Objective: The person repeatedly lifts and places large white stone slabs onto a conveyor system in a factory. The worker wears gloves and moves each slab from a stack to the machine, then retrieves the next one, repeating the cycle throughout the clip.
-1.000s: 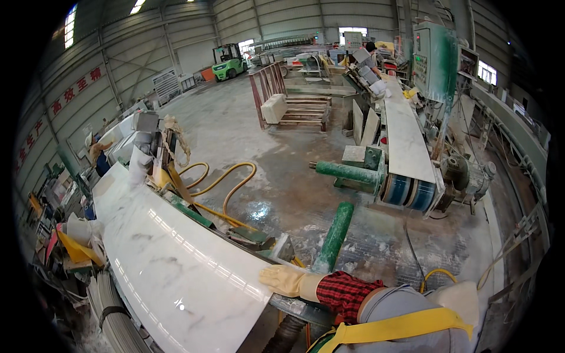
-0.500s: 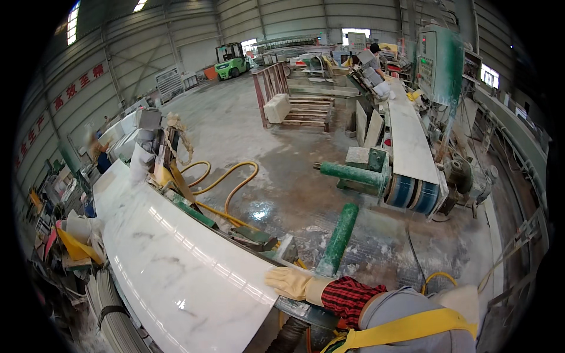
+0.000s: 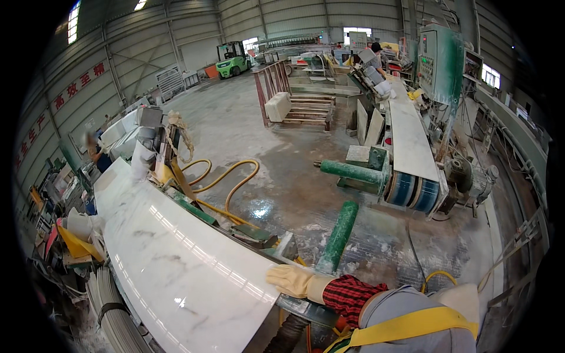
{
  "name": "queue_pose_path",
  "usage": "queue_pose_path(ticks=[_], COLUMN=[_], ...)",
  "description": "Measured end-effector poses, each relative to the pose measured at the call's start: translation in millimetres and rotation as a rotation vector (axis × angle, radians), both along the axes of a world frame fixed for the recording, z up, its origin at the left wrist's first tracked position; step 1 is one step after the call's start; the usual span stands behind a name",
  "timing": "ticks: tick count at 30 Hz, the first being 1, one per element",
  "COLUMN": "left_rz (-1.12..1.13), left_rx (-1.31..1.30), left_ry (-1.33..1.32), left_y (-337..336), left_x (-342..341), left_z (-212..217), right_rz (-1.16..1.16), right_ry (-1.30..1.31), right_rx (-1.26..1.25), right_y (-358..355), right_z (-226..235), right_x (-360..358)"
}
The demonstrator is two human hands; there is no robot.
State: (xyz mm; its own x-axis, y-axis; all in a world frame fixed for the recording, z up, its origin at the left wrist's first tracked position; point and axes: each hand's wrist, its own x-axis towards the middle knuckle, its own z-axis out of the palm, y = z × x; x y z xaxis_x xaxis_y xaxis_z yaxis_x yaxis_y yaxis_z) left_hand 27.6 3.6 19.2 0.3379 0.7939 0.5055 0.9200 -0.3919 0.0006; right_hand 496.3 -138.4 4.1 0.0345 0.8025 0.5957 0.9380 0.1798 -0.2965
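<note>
Right hand [image 3: 289, 280]: in a cream glove, laid on the top face of the slab by its right edge, fingers pointing left; they lie extended rather than curled and clamp on nothing; the thumb cannot be made out.
Right arm: stretched leftward from the lower right, with a red-and-black checked cuff [image 3: 353, 297] over the forearm and a grey sleeve above it.
Left hand: out of view, so its state cannot be told.
White slab [image 3: 188, 267]: long, glossy, grey-veined, running from the lower middle up to the left, under the right hand.
Green cylinder [image 3: 338, 238]: rising at a slant just beyond the glove.
Yellow strap [image 3: 412, 326]: crossing the person's grey clothing at the lower right.
Bucket-like vessel [image 3: 79, 225]: pale, left of the slab, a yellow piece beside it; its contents are hidden.
Bundled strips [image 3: 115, 312]: thin and pale, bound by a dark band, at the lower left.
Slatted rack [image 3: 309, 112]: reddish frame, carrying a white block [image 3: 278, 107].
Control cabinet [image 3: 438, 65]: green and grey, at the upper right; its inside cannot be seen.
Second slab [image 3: 412, 135]: pale, lying above a blue-banded roller [image 3: 415, 192].
Co-worker [image 3: 101, 157]: at the far left, past the slab.
</note>
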Motion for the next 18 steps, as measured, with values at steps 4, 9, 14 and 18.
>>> queue_pose_path(ticks=[4, 9, 14, 18], left_rz=[-0.002, -0.003, -0.049, -0.038], left_rx=[0.055, 0.126, 0.236, 0.262], left_ry=[0.007, 0.005, -0.004, 0.004], left_y=[-1, -1, 1, 0], left_x=[0, -4, -7, -7], left_z=[-6, -15, -22, -24], right_rz=[-0.017, -0.019, -0.021, -0.023], right_ry=[-0.02, -0.015, -0.022, -0.029], right_rx=[0.01, -0.017, -0.003, -0.017], right_y=[-1, -2, -6, -8], right_z=[-1, -1, 0, 1], right_x=[-1, -2, -2, -4])
